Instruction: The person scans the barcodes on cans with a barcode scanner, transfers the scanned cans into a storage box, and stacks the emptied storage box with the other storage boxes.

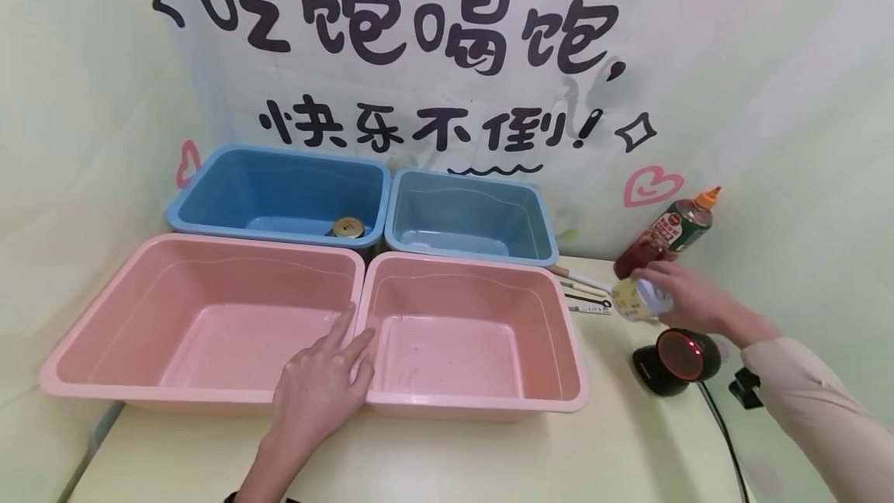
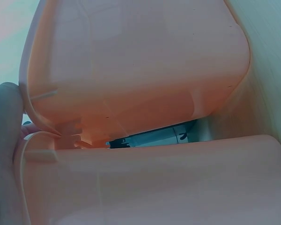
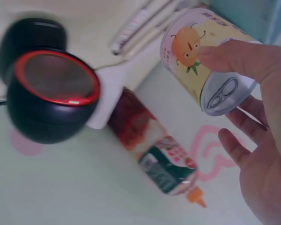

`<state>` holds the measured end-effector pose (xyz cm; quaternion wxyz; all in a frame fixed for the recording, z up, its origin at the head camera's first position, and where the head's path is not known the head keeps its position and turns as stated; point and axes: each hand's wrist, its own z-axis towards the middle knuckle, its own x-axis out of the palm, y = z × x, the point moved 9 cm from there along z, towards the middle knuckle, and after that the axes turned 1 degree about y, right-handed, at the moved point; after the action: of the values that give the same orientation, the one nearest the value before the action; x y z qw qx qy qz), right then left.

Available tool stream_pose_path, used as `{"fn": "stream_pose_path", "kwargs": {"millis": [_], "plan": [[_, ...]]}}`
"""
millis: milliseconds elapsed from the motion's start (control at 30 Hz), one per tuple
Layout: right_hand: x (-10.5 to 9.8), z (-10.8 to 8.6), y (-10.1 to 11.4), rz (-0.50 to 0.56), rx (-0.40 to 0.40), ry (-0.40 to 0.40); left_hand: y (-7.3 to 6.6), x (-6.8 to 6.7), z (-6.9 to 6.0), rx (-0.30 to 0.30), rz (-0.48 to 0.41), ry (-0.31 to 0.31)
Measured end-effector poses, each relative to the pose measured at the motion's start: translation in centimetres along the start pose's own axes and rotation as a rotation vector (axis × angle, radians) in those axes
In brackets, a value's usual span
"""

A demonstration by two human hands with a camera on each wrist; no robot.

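My left hand [image 1: 317, 388] rests with extended fingers on the adjoining rims of the left pink bin [image 1: 202, 394] and the right pink bin [image 1: 475, 404]. In the left wrist view, part of that left hand [image 2: 5, 150] shows beside the rims, its fingertips mostly hidden. Over the table's right side, my right hand [image 1: 687, 297] grips a yellow-and-white can [image 1: 631, 301]. The right wrist view shows the can [image 3: 189, 40] tilted, its pull-tab end towards the palm and an orange cartoon fruit on its label. The thumb presses the can's side.
Behind the pink bins stand two blue bins [image 1: 279, 237], the left one holding a gold-topped can [image 1: 348, 227]. A red sauce bottle [image 1: 663, 235] stands back right. Nearer are a black scanner-like device [image 1: 680, 359] with a cable and several thin utensils [image 1: 587, 289].
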<state>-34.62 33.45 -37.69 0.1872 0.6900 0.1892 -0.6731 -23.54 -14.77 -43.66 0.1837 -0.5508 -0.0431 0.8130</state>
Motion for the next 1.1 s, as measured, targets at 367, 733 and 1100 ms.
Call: {"fn": "stream_pose_path", "kwargs": {"millis": [367, 733, 1100], "plan": [[-6.0, 7.1, 0.4, -0.039, 0.026, -0.023, -0.1, 0.0, -0.1, -0.008, 0.013, 0.02], [-7.8, 14.1, 3.7, 0.061, 0.081, 0.011, 0.0, 0.2, -0.1, -0.019, 0.015, 0.033], [-4.7, 20.7, 6.6, 0.171, 0.073, 0.046, 0.1, 0.4, -0.1, -0.041, 0.013, 0.057]]}}
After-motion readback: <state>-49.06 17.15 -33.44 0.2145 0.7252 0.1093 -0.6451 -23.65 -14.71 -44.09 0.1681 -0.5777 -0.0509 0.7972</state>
